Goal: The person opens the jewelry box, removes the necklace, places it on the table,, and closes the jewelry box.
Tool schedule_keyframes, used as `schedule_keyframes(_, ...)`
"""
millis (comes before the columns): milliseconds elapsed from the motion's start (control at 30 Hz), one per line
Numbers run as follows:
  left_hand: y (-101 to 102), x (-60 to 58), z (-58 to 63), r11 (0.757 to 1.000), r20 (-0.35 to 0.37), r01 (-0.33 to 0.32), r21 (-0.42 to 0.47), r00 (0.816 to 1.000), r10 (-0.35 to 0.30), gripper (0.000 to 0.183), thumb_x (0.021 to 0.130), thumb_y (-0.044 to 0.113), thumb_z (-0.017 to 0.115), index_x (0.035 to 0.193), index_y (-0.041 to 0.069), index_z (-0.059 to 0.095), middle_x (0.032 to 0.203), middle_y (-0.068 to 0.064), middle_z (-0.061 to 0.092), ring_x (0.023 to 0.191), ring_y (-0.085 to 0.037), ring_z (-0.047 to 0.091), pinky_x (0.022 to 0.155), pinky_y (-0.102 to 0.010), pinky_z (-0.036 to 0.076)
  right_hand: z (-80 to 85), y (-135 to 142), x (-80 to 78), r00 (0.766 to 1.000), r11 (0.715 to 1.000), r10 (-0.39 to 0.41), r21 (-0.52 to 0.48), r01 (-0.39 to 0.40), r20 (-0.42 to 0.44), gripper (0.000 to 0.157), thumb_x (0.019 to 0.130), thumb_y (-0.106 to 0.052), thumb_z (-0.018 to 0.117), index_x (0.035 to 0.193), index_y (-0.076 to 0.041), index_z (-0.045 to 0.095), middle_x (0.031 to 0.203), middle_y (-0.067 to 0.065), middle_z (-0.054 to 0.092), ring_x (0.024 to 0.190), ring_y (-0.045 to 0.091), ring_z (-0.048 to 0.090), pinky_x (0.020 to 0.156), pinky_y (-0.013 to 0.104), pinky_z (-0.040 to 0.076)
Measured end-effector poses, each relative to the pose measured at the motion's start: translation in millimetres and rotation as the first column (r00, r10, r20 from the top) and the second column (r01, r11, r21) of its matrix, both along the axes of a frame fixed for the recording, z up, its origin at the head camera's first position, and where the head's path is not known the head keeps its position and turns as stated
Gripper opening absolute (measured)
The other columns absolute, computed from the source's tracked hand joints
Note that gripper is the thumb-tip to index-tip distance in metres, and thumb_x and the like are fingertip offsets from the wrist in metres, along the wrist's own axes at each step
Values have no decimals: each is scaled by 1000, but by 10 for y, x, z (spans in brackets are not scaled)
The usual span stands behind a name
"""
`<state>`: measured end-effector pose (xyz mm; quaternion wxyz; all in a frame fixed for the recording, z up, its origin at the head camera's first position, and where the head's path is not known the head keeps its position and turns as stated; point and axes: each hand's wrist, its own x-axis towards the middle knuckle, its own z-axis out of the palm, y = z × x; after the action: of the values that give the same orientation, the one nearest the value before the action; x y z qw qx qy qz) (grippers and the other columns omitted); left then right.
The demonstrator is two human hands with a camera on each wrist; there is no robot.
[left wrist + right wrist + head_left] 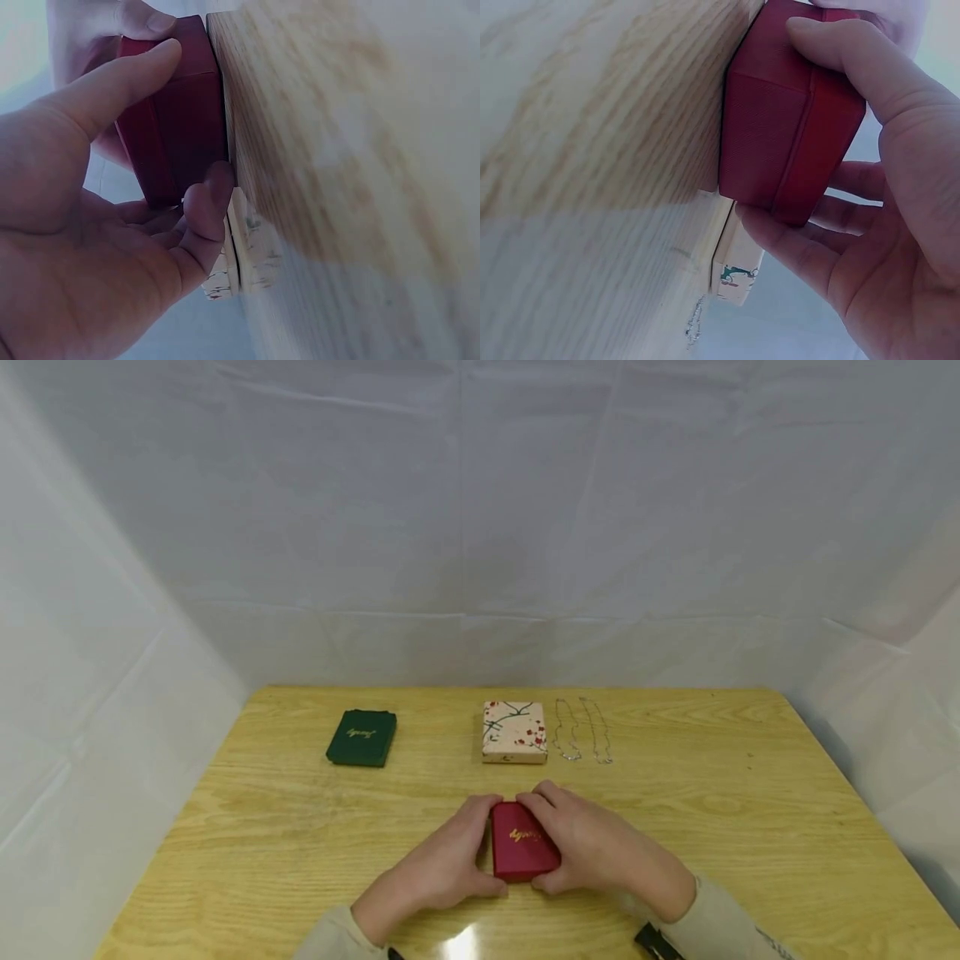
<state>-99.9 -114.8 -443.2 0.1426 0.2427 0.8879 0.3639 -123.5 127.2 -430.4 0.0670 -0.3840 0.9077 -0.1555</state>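
A red gift box with gold lettering on its lid lies on the table, between both hands. My left hand grips its left side, thumb at the near edge and fingers at the far edge. On the other side, my right hand holds the box the same way, covering part of the lid's right side. In the right wrist view, a seam runs between the lid and the base of the red box, with the right thumb at one end. The left wrist view shows the red box standing on the wood.
Behind the hands sits a cream box with a floral branch print. To its right lie two thin silver chains, one chain beside another chain. A dark green pouch-like case with gold lettering lies at the back left of the wooden table.
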Motion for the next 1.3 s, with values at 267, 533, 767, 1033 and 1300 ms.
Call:
schedule_keyframes(267, 9, 3, 21, 1000, 2, 2, -5, 1000, -2, 106, 78, 28, 97, 158, -4, 34, 149, -14, 49, 135, -27, 53, 116, -47, 43, -44, 5, -4, 1000, 1000, -7, 6, 7, 10, 95, 77, -44, 94, 150, -1, 52, 128, 3, 57, 105, 12, 59, 90, 32, 58)
schedule_keyframes(533, 7, -7, 19, 1000, 7, -1, -14, 1000, 1, 104, 79, 34, 96, 157, -3, 38, 146, -13, 51, 129, -24, 55, 113, -45, 46, -101, 5, -5, 998, 999, 1, 34, 2, -66, 97, 74, -52, 94, 149, -5, 55, 132, 1, 59, 118, 16, 55, 105, 40, 52)
schedule_keyframes(767, 8, -5, 16, 1000, -11, 9, -23, 1000, -9, 101, 78, 33, 96, 154, -5, 42, 140, -10, 52, 116, -18, 57, 104, -38, 52, -146, 4, -24, 996, 998, 14, 60, -8, -91, 96, 73, -55, 94, 148, -7, 56, 132, 1, 60, 121, 17, 52, 110, 42, 48)
schedule_keyframes(1033, 23, -6, 19, 998, -12, 6, -58, 1000, -7, 102, 81, 34, 95, 157, -5, 40, 140, -8, 51, 122, -19, 57, 110, -40, 49, -179, 3, -35, 996, 999, 15, 46, -11, -86, 98, 72, -56, 94, 147, -8, 56, 131, 0, 59, 118, 16, 51, 108, 40, 49)
schedule_keyframes(1300, 85, 4, 32, 998, -7, 6, -66, 1000, -6, 102, 79, 26, 95, 157, -5, 38, 140, -12, 51, 124, -21, 57, 110, -43, 49, -196, -2, -33, 997, 999, 11, 44, -7, -73, 100, 73, -58, 93, 149, -7, 54, 133, 1, 59, 121, 17, 52, 109, 39, 48)
